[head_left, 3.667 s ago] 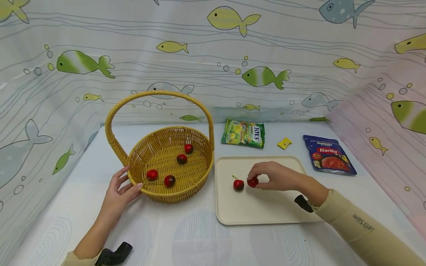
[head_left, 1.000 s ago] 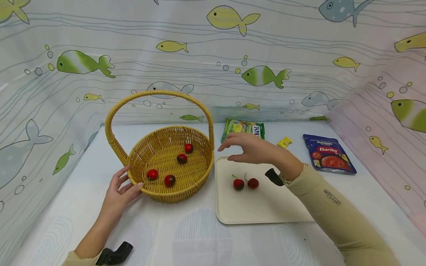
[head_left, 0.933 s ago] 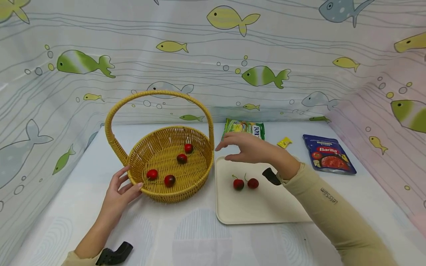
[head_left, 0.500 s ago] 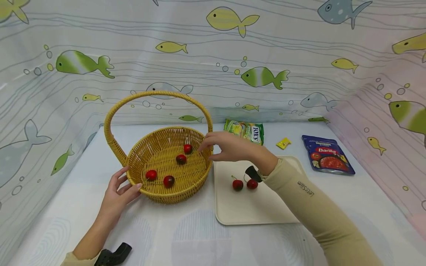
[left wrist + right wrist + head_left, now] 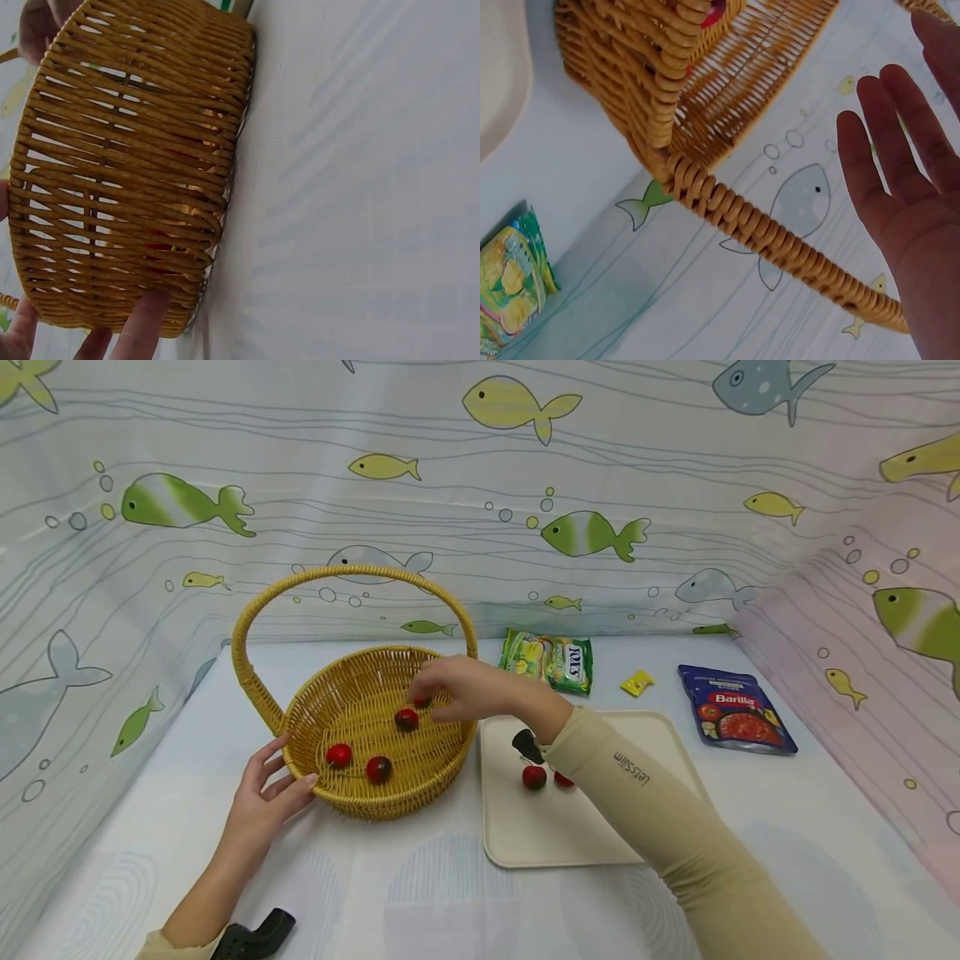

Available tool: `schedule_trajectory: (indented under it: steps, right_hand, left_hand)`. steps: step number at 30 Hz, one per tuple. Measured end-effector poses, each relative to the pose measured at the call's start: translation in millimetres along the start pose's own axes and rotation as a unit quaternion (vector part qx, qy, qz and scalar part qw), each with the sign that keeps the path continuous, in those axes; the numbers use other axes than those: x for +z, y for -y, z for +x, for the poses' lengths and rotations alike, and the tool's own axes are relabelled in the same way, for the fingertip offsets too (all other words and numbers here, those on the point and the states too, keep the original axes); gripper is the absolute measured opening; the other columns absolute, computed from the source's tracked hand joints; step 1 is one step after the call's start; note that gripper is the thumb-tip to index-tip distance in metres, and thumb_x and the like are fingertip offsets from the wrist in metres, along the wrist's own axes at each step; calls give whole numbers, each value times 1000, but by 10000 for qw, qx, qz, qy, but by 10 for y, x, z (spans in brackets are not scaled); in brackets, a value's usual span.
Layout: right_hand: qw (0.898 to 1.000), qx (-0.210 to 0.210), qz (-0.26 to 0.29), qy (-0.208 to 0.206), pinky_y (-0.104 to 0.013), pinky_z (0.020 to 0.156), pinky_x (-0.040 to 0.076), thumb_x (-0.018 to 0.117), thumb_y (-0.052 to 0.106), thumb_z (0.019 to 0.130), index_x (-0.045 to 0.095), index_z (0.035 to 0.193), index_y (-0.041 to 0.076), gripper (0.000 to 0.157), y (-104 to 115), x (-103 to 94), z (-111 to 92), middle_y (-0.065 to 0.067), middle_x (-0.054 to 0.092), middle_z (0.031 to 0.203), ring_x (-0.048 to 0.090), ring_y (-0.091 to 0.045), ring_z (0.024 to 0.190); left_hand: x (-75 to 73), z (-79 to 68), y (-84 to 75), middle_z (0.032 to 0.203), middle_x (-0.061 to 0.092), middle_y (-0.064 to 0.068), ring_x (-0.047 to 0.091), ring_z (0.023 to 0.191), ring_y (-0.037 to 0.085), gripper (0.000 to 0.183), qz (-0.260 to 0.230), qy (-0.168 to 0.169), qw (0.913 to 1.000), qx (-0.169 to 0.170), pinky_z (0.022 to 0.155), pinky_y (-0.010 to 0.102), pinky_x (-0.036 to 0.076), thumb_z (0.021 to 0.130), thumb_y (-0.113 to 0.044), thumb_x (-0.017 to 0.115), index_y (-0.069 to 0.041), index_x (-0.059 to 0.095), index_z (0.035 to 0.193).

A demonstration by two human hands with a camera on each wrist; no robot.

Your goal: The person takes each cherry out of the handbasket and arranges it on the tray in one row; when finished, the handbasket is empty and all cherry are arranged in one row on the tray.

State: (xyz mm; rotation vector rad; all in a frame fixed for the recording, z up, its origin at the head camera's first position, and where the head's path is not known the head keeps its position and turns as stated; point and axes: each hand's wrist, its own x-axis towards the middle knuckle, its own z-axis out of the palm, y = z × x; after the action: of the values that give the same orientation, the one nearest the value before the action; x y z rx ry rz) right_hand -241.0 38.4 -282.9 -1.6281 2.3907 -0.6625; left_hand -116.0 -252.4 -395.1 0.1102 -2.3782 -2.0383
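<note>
A yellow wicker basket (image 5: 378,797) with a tall arched handle stands on the table, left of centre. At its near left side my left hand (image 5: 258,797) holds the rim, thumb over the edge and fingers along the wall; the left wrist view shows fingertips on the wicker. Inside lie several cherries, among them a dark one (image 5: 378,769), a bright red one (image 5: 339,756) and one (image 5: 407,719) near my right hand (image 5: 468,687). That hand hovers over the basket's right part with relaxed, empty fingers, partly hiding the farthest cherry (image 5: 422,702).
A cream tray (image 5: 555,847) right of the basket carries another cherry (image 5: 534,777) and a second, partly covered by the right sleeve. Behind are a green candy bag (image 5: 547,662), a yellow wrapped candy (image 5: 637,683) and a blue Barilla pouch (image 5: 737,708).
My right hand let go of a cherry on the tray, rose and moved left past the handle's right side to above the basket. The left hand has stayed on the rim.
</note>
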Motion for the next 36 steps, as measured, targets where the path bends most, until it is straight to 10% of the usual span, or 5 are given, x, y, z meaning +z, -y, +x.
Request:
schedule_trajectory:
  steps: [36]
  right_hand:
    - [9826,1595,937,186,-20,85,44,66,3,85,63,115,8,31,-405,208,922,-11,56,118,52,-17,106]
  left_hand:
    - [3,19,4,146,15,23,42,115,15,72,-2,3,10000,11,75,17,50,93,-14,58,-17,13,148]
